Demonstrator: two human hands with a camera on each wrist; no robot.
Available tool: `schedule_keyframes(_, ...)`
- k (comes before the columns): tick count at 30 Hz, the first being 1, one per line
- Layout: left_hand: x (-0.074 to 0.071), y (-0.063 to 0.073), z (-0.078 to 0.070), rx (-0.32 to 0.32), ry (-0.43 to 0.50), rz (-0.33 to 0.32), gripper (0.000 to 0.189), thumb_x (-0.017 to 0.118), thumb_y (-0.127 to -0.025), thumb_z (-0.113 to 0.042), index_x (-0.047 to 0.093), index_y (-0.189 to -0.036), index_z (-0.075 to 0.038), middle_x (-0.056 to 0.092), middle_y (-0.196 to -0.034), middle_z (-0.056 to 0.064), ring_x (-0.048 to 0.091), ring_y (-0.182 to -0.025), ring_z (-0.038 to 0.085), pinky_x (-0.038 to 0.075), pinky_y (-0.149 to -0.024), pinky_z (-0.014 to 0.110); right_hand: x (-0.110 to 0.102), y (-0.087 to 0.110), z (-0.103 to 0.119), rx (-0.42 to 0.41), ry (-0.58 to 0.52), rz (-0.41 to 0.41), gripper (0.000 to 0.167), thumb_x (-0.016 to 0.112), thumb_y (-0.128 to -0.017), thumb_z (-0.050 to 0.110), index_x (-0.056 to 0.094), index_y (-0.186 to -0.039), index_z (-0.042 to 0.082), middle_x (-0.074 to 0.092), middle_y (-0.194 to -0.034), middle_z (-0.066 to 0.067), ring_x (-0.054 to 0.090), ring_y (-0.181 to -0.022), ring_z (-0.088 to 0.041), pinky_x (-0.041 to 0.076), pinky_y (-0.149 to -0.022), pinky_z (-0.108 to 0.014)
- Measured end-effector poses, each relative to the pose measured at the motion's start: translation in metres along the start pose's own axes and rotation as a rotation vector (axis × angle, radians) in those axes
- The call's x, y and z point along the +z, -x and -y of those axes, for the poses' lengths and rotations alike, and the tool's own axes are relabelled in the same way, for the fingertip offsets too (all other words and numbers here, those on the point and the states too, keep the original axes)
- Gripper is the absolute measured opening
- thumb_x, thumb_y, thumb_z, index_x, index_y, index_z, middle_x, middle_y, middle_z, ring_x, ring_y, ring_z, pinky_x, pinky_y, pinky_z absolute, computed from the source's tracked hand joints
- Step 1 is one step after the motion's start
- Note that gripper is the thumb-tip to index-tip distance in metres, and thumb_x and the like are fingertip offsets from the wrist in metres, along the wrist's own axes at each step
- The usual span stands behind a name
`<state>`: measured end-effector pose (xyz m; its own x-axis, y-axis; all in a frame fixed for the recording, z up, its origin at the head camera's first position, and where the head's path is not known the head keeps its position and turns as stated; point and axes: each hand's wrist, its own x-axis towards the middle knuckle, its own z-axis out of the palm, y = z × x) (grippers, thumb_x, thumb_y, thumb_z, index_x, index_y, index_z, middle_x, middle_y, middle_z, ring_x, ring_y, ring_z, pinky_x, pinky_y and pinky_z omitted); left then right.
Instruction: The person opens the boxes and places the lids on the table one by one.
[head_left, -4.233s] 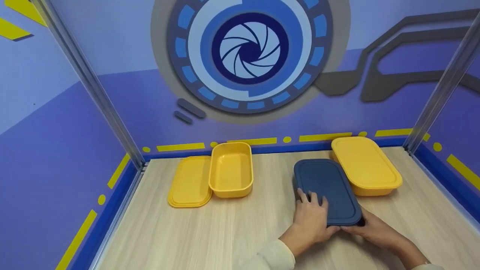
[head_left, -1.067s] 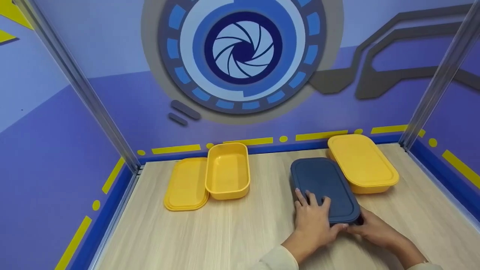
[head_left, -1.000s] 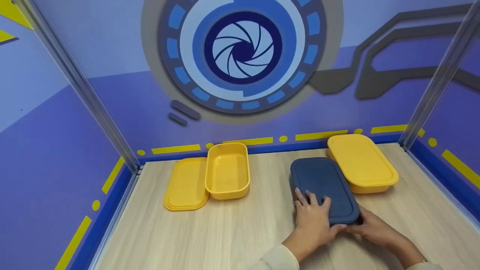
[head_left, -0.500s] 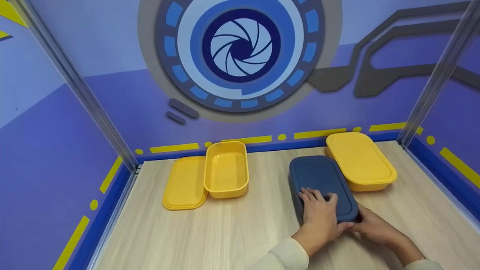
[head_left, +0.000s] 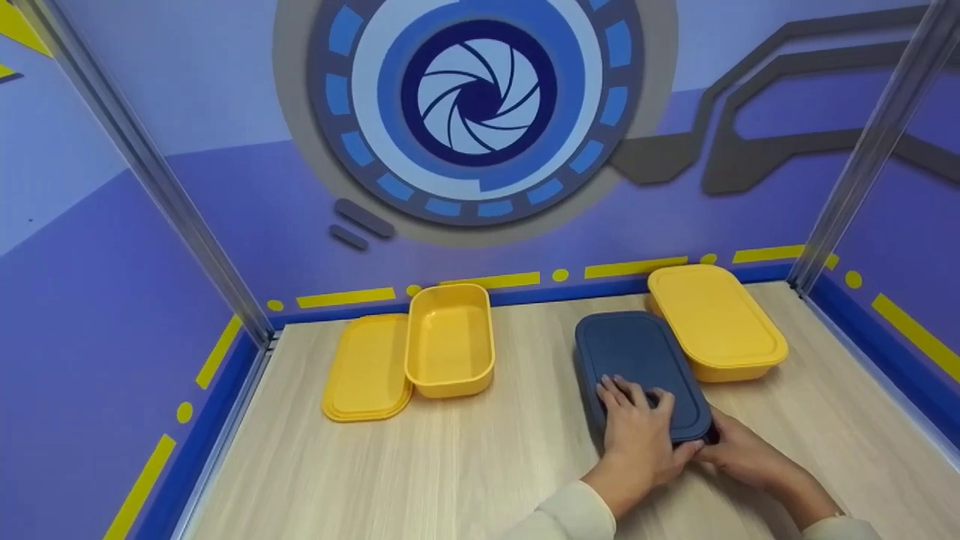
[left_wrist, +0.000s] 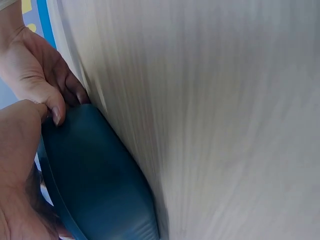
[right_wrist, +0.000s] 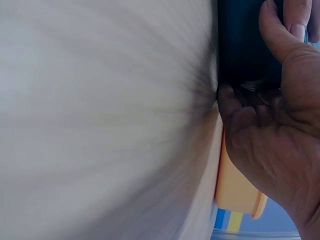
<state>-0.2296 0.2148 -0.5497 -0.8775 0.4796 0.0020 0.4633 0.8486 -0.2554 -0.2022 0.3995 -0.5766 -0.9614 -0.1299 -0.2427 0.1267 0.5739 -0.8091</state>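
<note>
A navy rectangular food container (left_wrist: 100, 170) stands on the table, covered by its navy lid (head_left: 628, 346). My left hand (head_left: 639, 433) lies over the lid's near half, fingers bent on its top and thumb at the near rim. My right hand (head_left: 750, 451) holds the near right corner; its thumb presses the container's near wall in the right wrist view, with the other fingers round the side. Both thumbs nearly meet at that corner. The fingers' far side under the right hand is hidden in the head view.
Just right of the navy container sits a yellow container (head_left: 716, 319) with its lid on. Farther left, an open yellow container (head_left: 450, 341) stands beside a loose yellow lid (head_left: 367, 367). Printed panels and metal posts enclose the wooden table (head_left: 420, 472).
My left hand has shifted slightly right across the lid, and its spread fingers have drawn together and bent more. The right hand keeps its hold. The head view has drifted slightly.
</note>
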Motion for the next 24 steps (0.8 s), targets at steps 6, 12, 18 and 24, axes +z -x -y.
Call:
schedule_keyframes(6,0.0013,-0.0001,-0.0003,0.005,-0.012,-0.003,0.090,0.020,-0.089,-0.097,0.033,-0.155,-0.038,0.048,-0.163,0.016,0.049,-0.152,0.045,0.039,-0.125,0.057,0.0000,0.0000,-0.0001,-0.001,-0.002,-0.003,0.108,0.080,-0.087,0.019,0.014,-0.170,-0.001,0.022,-0.175,-0.029,0.019,-0.163,-0.049,0.017,-0.127,-0.071)
schedule_keyframes(12,0.0008,0.0012,-0.0011,0.019,-0.014,-0.016,0.090,0.020,-0.091,-0.096,0.034,-0.156,-0.036,0.049,-0.164,0.015,0.051,-0.150,0.044,0.040,-0.124,0.057,-0.0010,0.0014,0.0005,0.012,0.007,-0.008,0.109,0.081,-0.088,0.021,0.014,-0.170,0.000,0.022,-0.175,-0.029,0.018,-0.164,-0.050,0.022,-0.130,-0.064)
schedule_keyframes(18,0.0011,0.0025,-0.0014,0.012,0.006,-0.038,0.088,0.022,-0.092,-0.095,0.035,-0.155,-0.035,0.049,-0.164,0.015,0.050,-0.151,0.045,0.038,-0.125,0.058,-0.0021,0.0007,0.0006,0.011,0.001,0.006,0.112,0.082,-0.088,0.025,0.011,-0.172,0.004,0.018,-0.177,-0.025,0.013,-0.166,-0.047,0.026,-0.130,-0.043)
schedule_keyframes(24,0.0006,0.0028,-0.0004,0.007,0.009,-0.015,0.088,0.021,-0.091,-0.096,0.033,-0.155,-0.037,0.048,-0.165,0.013,0.050,-0.151,0.044,0.037,-0.126,0.058,-0.0014,-0.0025,0.0001,0.029,-0.038,0.015,0.114,0.082,-0.088,0.019,0.005,-0.171,0.001,0.013,-0.177,-0.029,0.009,-0.165,-0.051,0.010,-0.128,-0.074)
